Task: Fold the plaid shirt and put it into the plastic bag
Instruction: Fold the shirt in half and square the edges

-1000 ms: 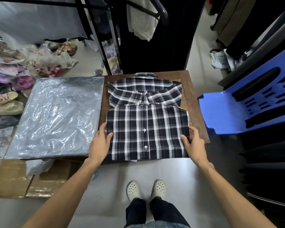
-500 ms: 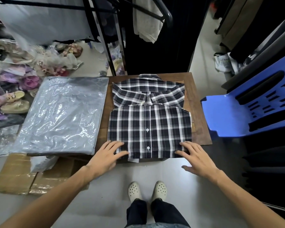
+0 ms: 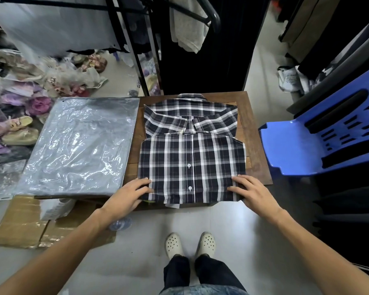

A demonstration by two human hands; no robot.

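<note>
Plaid shirt lies folded on the wooden surface, both hands' fingers flat, gripping nothing, on its near corners; plastic bag sits just left, nearer the left hand than the right hand.

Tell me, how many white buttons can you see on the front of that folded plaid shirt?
2. Both sit on the placket of the plaid shirt: the upper button mid-panel, the lower button level with the person's fingers. More may be hidden in the folds.

Under my fingers the shirt is matt woven cloth; beyond them, worn wood table. Left of them, a glossy, crinkled plastic bag.
</note>
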